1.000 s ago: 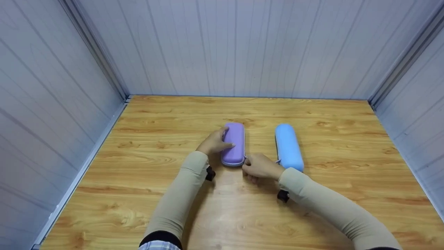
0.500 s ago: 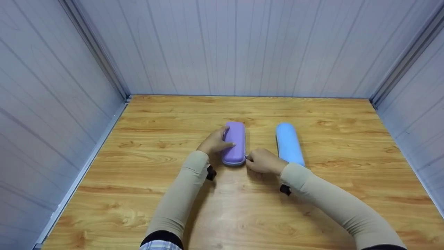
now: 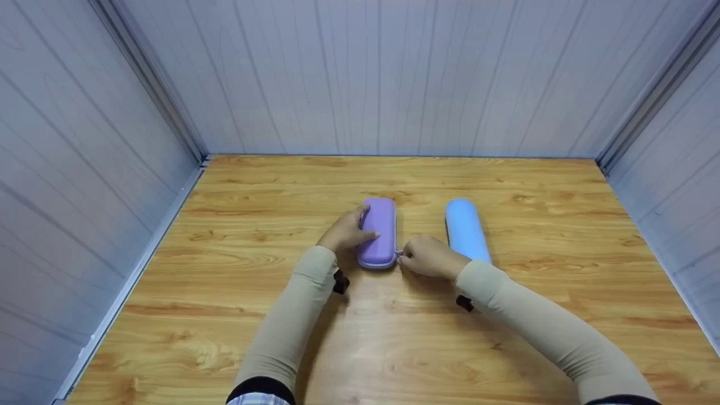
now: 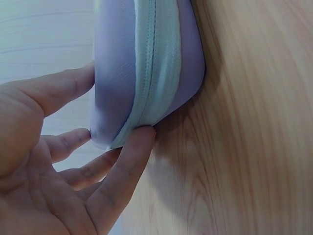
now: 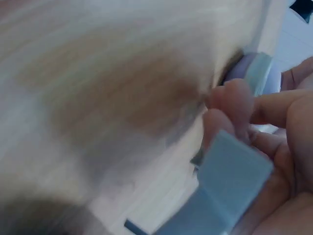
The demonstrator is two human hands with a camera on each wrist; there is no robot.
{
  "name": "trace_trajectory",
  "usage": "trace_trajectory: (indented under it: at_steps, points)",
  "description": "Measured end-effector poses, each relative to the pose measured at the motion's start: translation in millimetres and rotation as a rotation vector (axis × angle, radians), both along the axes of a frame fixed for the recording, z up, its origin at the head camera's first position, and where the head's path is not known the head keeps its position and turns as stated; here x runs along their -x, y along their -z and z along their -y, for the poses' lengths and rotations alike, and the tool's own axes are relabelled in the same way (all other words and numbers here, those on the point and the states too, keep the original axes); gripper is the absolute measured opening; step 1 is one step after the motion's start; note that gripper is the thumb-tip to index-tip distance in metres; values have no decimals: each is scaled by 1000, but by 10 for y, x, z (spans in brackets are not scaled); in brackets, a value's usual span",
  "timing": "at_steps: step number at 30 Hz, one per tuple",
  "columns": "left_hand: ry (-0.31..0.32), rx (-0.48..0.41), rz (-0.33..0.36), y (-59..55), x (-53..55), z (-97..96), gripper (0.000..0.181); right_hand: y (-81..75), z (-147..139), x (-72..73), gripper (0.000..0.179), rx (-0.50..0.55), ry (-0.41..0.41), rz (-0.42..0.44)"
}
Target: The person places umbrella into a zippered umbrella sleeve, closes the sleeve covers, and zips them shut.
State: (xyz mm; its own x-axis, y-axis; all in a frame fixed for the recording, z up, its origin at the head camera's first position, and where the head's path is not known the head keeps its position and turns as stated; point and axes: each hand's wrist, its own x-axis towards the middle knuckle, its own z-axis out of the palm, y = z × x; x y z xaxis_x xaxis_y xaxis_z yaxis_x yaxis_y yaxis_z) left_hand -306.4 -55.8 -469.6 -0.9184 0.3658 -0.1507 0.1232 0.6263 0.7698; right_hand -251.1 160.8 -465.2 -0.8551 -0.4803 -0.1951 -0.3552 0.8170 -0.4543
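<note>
A purple zip case (image 3: 385, 222) lies lengthwise on the wooden table. My left hand (image 3: 344, 230) grips it from the left, thumb on the lid and fingers along its side. From the left wrist, a pale zipper (image 4: 151, 58) shows running around the case, with a fingertip at its edge. My right hand (image 3: 430, 257) is at the case's lower right corner, thumb and curled fingers pinching the zipper pull (image 3: 399, 253). In the right wrist view those fingers (image 5: 234, 100) overlap the case's end, and the pull itself is mostly hidden.
To the right lies a blue case (image 3: 467, 230), its near end covered by the right sleeve (image 3: 489, 287). Pale panelled walls (image 3: 371, 79) enclose the table (image 3: 270, 202) at the back and both sides. A grey flat piece (image 5: 234, 171) blocks part of the right wrist view.
My right hand has shifted slightly away from the body and turned knuckles-up, staying at the case's corner. The right sleeve now covers more of the blue case. The left hand holds its place.
</note>
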Motion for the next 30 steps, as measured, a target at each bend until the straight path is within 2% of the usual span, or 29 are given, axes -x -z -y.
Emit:
trace_trajectory:
  at_steps: [5, 7, 10, 14, 20, 26, 30]
  points:
    - [2, -10, 10, 17, -6, 9, 81, -73, -109, -11, 18, 134, 31, 66]
    - [-2, -12, 10, 15, -7, 12, 81, -89, -157, -5, 18, 192, 24, 62]
    - [-1, -12, 18, 2, -21, 16, 82, -91, -223, 2, 19, 279, 22, 103]
    - [4, -20, 34, -5, -50, 16, 83, -86, -288, 1, 20, 345, 20, 155]
    - [12, -16, 11, 0, -84, -7, 81, -91, -339, 3, 21, 361, 30, 162]
    - [19, 11, -34, 12, -126, -11, 77, -117, -359, 1, 24, 348, 22, 108]
    - [20, 34, -52, -3, -152, -5, 77, -120, -372, -18, 24, 371, 20, 146]
